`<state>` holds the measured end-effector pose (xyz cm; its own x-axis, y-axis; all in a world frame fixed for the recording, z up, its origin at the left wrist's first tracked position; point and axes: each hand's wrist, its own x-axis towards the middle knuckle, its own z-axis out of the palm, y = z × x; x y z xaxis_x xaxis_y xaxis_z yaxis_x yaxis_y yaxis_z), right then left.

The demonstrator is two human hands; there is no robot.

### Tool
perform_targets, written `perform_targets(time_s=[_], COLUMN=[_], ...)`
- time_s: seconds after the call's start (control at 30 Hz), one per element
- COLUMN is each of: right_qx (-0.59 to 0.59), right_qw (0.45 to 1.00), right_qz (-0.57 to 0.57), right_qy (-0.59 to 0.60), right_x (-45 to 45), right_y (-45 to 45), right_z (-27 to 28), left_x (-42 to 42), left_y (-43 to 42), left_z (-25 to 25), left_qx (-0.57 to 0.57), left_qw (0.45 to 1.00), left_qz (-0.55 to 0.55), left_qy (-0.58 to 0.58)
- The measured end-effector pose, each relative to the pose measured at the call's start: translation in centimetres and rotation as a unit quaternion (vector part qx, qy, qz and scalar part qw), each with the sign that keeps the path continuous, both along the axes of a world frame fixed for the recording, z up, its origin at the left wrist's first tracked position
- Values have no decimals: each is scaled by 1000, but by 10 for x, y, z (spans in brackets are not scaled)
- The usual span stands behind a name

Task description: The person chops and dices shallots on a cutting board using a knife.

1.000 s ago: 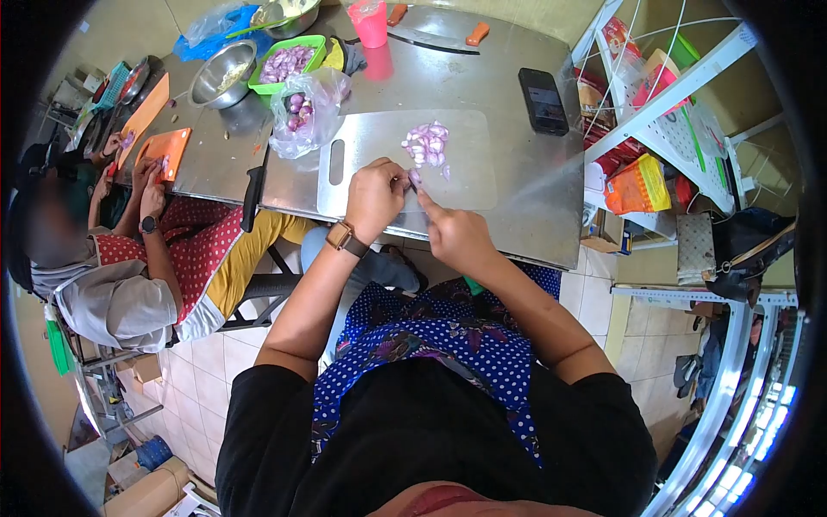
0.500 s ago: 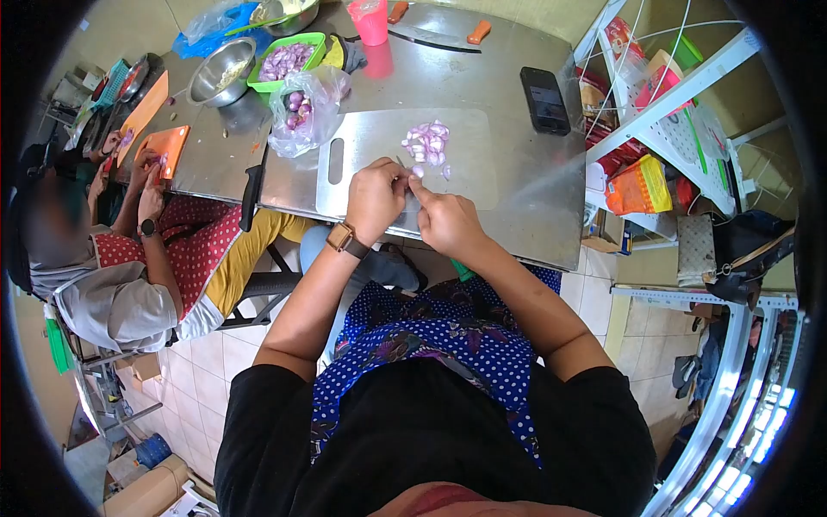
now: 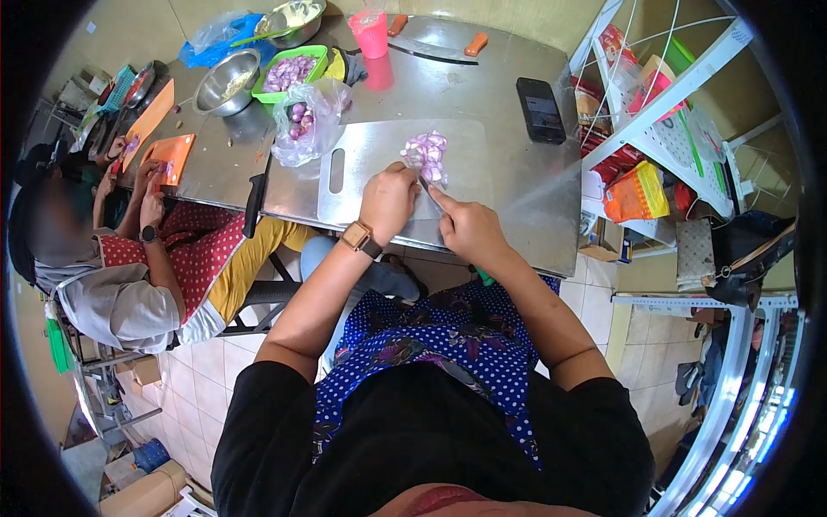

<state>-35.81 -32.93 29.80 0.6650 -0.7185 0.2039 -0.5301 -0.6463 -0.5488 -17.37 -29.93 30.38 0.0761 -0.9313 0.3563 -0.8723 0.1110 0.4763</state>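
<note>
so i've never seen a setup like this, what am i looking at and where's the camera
No machine here: a person works with bare hands. The view comes from a camera on that person's head, looking forward and down. On the metal table lies a board with chopped onion; farther back are a bag, a green basket and a cup, with a phone to the right. The right hand holds a knife. The left hand is beside the onion; whether it pinches a piece is unclear. Someone else sits to the left.
</note>
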Motion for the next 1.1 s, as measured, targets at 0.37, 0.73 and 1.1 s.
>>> perform_targets(time_s=[0.37, 0.73, 1.1], right_qx=[-35, 6, 18], right_qw=[998, 999, 999], right_qz=[27, 28, 13], right_qy=[-55, 34, 30], right_x=[19, 3, 0], right_y=[3, 15, 19], right_z=[-5, 0, 7], left_x=[5, 7, 8], left_y=[6, 7, 7], left_z=[-1, -7, -6], left_qx=[-36, -44, -21], left_qw=[994, 994, 995], left_qz=[-23, -16, -14], left_qy=[101, 102, 101])
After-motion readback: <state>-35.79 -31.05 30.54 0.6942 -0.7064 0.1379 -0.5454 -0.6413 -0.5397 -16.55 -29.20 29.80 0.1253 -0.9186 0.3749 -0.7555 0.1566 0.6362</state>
